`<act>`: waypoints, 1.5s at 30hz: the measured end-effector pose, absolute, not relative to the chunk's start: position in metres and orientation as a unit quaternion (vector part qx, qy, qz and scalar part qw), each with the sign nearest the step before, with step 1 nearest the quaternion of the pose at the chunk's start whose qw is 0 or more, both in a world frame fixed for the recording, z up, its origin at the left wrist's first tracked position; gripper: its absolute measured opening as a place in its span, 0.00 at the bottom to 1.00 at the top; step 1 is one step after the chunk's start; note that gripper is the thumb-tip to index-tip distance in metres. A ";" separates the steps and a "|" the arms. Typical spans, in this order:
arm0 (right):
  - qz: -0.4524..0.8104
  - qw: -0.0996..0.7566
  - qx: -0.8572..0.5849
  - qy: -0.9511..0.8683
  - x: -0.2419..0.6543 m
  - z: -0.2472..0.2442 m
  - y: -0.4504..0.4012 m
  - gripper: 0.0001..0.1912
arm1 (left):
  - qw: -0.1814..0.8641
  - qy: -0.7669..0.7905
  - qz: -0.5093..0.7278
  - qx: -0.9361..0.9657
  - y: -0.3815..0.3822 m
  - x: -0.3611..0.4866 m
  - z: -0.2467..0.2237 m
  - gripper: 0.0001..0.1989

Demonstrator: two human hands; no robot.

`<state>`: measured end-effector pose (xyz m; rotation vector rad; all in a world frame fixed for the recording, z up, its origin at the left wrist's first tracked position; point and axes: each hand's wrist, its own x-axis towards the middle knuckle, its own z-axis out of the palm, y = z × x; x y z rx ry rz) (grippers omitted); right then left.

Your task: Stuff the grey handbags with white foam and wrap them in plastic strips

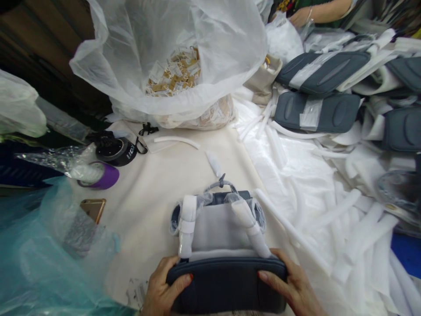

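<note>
A dark navy bag [226, 283], possibly a small backpack, is held upright near the bottom of the head view. My left hand [163, 285] grips its left end, thumb on the near face and fingers behind. At the right end my right hand [292, 283] grips it the same way. Two straps wrapped in white foam, the left strap [188, 221] and the right strap [248, 224], stretch away from the bag's top edge over a pale grey panel [220, 226]. Clear plastic covers parts at the far end, beside a thin grey loop [222, 181].
A big translucent plastic sack [226, 52] of small tags stands at the back. Rolls of tape [107, 175] and a phone [94, 210] lie left. Taped navy bags [317, 112] and white foam strips [355, 245] cover the right. A co-worker's arm [325, 11] shows behind.
</note>
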<state>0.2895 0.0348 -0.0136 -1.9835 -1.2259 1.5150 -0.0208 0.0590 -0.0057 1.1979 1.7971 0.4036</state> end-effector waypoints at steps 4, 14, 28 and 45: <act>0.500 0.162 -0.758 -0.387 0.277 -0.029 0.016 0.29 | 0.450 0.758 0.188 0.434 0.046 -0.011 -0.017 0.21; 0.378 0.282 -0.780 -0.410 0.261 -0.047 0.026 0.30 | 0.370 0.717 0.282 0.520 0.056 -0.010 -0.045 0.23; 0.318 0.282 -0.758 -0.496 0.243 -0.043 -0.007 0.21 | 0.094 0.670 0.245 0.694 0.021 -0.002 -0.024 0.16; 0.307 0.290 -0.780 -0.462 0.233 -0.057 -0.012 0.16 | 0.043 0.517 0.102 0.849 0.130 0.117 -0.043 0.16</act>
